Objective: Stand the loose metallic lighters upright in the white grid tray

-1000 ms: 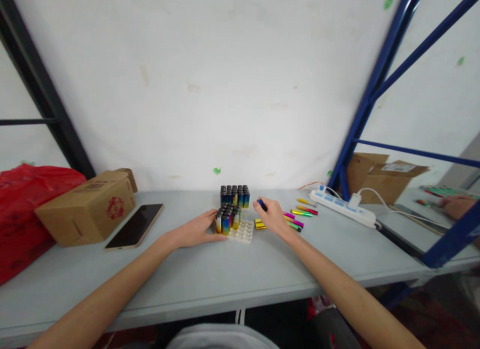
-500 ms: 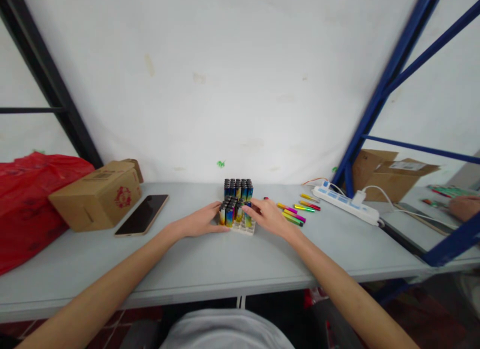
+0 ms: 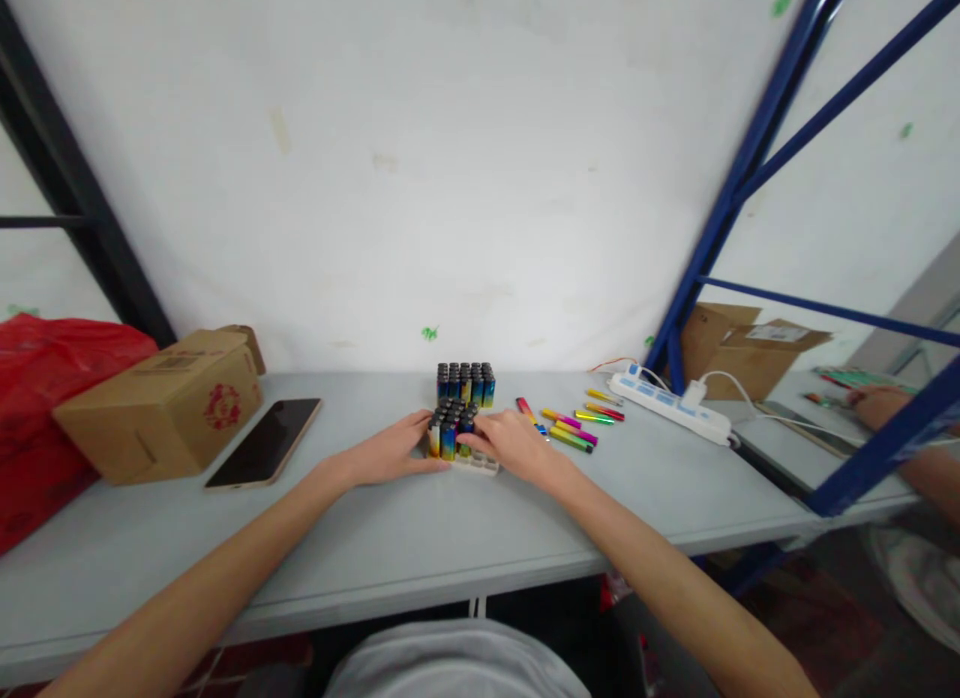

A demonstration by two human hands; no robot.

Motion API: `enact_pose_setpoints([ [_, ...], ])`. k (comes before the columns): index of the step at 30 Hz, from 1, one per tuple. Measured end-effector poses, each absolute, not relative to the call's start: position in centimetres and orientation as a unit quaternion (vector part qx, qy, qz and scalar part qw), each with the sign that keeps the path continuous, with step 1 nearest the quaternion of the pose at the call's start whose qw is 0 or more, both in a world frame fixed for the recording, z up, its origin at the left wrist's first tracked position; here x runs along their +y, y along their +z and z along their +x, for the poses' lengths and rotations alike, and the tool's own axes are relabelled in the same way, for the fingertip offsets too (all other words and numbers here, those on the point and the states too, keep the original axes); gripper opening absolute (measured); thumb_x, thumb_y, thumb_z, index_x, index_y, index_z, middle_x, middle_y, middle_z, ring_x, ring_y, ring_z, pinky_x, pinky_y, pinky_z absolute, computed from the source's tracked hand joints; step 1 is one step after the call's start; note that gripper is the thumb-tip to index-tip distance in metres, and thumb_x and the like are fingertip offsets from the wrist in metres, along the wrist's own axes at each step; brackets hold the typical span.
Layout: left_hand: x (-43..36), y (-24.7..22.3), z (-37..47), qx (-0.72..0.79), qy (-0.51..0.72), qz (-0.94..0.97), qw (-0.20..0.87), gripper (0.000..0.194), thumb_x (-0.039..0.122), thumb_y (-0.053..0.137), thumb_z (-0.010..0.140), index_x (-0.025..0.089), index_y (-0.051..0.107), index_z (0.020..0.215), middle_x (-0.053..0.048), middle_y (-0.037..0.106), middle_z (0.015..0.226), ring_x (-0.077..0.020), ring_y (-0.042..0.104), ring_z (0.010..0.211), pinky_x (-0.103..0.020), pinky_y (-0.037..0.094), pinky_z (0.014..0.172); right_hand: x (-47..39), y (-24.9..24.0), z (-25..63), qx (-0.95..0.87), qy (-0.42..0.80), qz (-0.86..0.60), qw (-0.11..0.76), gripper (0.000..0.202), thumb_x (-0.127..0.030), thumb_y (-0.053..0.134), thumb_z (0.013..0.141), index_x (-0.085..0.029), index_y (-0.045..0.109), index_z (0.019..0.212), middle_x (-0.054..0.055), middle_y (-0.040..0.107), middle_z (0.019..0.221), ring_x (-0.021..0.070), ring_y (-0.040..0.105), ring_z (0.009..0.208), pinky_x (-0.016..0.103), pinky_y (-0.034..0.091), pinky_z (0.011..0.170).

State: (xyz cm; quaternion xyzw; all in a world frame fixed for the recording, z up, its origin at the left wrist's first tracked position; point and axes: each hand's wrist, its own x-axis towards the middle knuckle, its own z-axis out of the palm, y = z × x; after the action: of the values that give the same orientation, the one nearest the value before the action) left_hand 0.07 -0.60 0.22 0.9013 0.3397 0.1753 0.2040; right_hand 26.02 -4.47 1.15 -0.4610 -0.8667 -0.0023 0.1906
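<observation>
A light-coloured gridded tray stands at the middle of the table with several upright lighters, black-topped with shiny blue and yellow bodies. My left hand is closed around the tray's left side, thumb along the front and fingers behind. From the right, my right hand reaches over the tray, its thumb and fingers closed on a lighter among the standing ones. Some front-right cells of the tray hold nothing. Behind it stands a second block of upright lighters. My fingers partly hide the lighters they touch.
Loose coloured lighters lie to the right. Beyond them are a white power strip and a blue frame post. On the left are a phone, a cardboard box and a red bag. Another person's hand shows far right.
My right hand has moved left relative to the tray, from a lighter at its right side to one nearer the middle. My left hand stays at the tray. The view has turned slightly right.
</observation>
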Motion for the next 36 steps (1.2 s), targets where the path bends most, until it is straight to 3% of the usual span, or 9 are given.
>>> enact_pose_setpoints([
  [4,-0.7,0.5,0.1,0.351,0.175,0.897,0.204,0.070,0.063,0.074,0.089,0.020,0.063,0.143,-0.013,0.063,0.150,-0.0370,0.059,0.140,-0.047,0.042,0.126,-4.1,1.6,27.9,-0.872,0.029,-0.450,0.191,0.051,-0.059,0.056,0.108,-0.019,0.069,0.079,0.003,0.070,0.071,0.0155,0.059,0.065,0.027,0.031,0.064],
  [7,-0.8,0.6,0.0,0.343,0.172,0.901,0.203,0.069,0.062,0.072,0.092,0.020,0.061,0.145,-0.013,0.064,0.151,-0.0358,0.061,0.138,-0.047,0.043,0.125,-3.6,2.0,30.5,-0.855,0.016,-0.475,0.208,0.052,-0.050,0.046,0.114,-0.018,0.071,0.082,0.003,0.069,0.073,0.0149,0.057,0.066,0.027,0.031,0.067],
  [10,-0.7,0.6,-0.1,0.346,0.162,0.903,0.196,0.070,0.063,0.071,0.093,0.020,0.059,0.147,-0.014,0.061,0.154,-0.0359,0.058,0.141,-0.048,0.040,0.128,-2.7,2.1,33.1,-0.832,0.006,-0.511,0.213,0.043,-0.040,0.048,0.115,-0.017,0.073,0.089,0.004,0.072,0.079,0.0160,0.060,0.073,0.027,0.034,0.071],
  [15,-0.4,0.4,-0.3,0.360,0.158,0.900,0.188,0.075,0.066,0.072,0.092,0.019,0.057,0.149,-0.015,0.059,0.158,-0.0378,0.056,0.143,-0.051,0.038,0.129,-0.8,2.1,37.0,-0.799,0.005,-0.557,0.226,0.026,-0.030,0.057,0.110,-0.014,0.076,0.104,0.009,0.076,0.099,0.0179,0.065,0.090,0.027,0.042,0.084],
  [22,-0.1,0.0,-0.5,0.357,0.177,0.898,0.189,0.076,0.066,0.074,0.089,0.021,0.060,0.149,-0.014,0.062,0.155,-0.0394,0.058,0.142,-0.052,0.041,0.127,0.7,1.1,43.8,-0.624,-0.003,-0.765,0.160,0.032,-0.020,0.058,0.105,-0.014,0.073,0.132,0.021,0.070,0.137,0.0290,0.064,0.129,0.034,0.046,0.105],
  [25,0.1,-0.2,-0.6,0.359,0.170,0.897,0.195,0.074,0.068,0.073,0.089,0.020,0.063,0.145,-0.014,0.061,0.155,-0.0398,0.057,0.144,-0.053,0.039,0.129,0.9,0.1,45.3,-0.599,0.010,-0.788,0.143,0.032,-0.015,0.062,0.100,-0.012,0.076,0.128,0.022,0.074,0.131,0.0321,0.067,0.125,0.036,0.049,0.102],
  [30,0.2,-0.6,-0.5,0.371,0.165,0.893,0.195,0.078,0.070,0.072,0.089,0.019,0.061,0.147,-0.016,0.058,0.158,-0.0396,0.054,0.146,-0.052,0.037,0.130,1.2,-0.4,45.1,-0.619,0.029,-0.772,0.139,0.032,-0.014,0.068,0.095,-0.018,0.079,0.125,0.013,0.081,0.117,0.0248,0.075,0.111,0.029,0.052,0.094],
  [36,-0.1,-0.4,-0.4,0.359,0.174,0.895,0.198,0.077,0.067,0.071,0.090,0.019,0.059,0.148,-0.017,0.058,0.159,-0.0412,0.054,0.146,-0.054,0.037,0.130,1.2,0.4,46.4,-0.605,-0.001,-0.777,0.172,0.032,-0.014,0.059,0.100,-0.013,0.078,0.126,0.016,0.080,0.125,0.0250,0.073,0.118,0.030,0.051,0.101],
])
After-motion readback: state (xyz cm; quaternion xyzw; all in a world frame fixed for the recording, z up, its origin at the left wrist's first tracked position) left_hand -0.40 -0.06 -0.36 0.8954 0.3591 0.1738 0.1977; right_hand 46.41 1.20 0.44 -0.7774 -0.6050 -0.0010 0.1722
